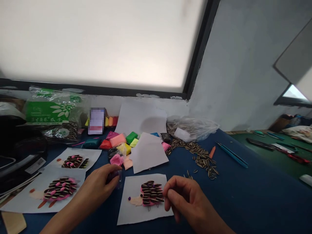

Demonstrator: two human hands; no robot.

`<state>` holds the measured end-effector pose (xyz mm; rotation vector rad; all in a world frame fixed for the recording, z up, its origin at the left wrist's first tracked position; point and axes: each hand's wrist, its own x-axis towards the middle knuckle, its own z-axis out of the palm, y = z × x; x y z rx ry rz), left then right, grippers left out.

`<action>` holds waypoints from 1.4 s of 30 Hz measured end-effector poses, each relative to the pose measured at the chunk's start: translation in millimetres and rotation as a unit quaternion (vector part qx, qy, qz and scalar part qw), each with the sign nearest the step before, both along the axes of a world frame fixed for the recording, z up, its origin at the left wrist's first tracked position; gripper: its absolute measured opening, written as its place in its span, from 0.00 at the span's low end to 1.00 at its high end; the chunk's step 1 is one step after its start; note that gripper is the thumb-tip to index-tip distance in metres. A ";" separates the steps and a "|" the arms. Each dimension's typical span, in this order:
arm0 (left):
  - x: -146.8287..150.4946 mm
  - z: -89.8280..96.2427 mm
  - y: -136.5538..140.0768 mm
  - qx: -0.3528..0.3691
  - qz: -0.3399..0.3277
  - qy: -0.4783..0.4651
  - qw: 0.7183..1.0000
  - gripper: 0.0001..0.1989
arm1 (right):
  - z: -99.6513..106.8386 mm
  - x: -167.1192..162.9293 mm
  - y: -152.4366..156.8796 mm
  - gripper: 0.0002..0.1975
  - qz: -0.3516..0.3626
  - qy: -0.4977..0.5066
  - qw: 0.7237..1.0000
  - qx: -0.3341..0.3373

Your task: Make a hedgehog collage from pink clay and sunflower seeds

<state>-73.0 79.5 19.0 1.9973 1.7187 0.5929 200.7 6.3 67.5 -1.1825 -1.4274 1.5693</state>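
Note:
A sheet of white paper [126, 213] lies in front of me with a hedgehog picture [151, 194] on it. Its body is pink clay stuck with rows of striped sunflower seeds, its face is pale clay, and its nose is a purple dot. A few purple bits sit among the seeds. Left of the sheet, my left hand [101, 182] is curled round a purple clay pack [117, 177] in clear wrapping. My right hand [184, 200] hovers at the sheet's right edge beside the seeds, thumb and forefinger pinched together. Whatever is between those fingertips is too small to make out.
Two more hedgehog pictures [59, 188] lie at left. Behind are coloured clay packs [118, 139], blank paper [148, 154], a phone [96, 122] and a green seed bag [52, 113]. Loose sunflower seeds [195, 151], an orange stick [212, 151] and blue tweezers [232, 155] lie at right.

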 end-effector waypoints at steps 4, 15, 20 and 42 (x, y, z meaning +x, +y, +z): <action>0.1 -2.7 -2.3 -0.005 -0.006 0.012 1.000 0.28 | -2.9 0.5 4.2 0.23 0.012 0.049 0.998 -0.039; -7.2 -11.0 -1.8 0.017 -0.024 0.080 0.996 0.27 | -11.3 0.6 5.7 0.19 -0.041 0.015 0.998 0.038; -5.4 -8.4 -3.0 0.016 -0.030 0.101 0.994 0.27 | -11.0 -1.0 6.3 0.19 -0.055 0.016 0.998 0.006; -2.1 -8.4 -6.9 0.033 -0.037 0.141 0.989 0.24 | -21.6 -1.1 7.9 0.14 -0.035 -0.150 0.962 0.227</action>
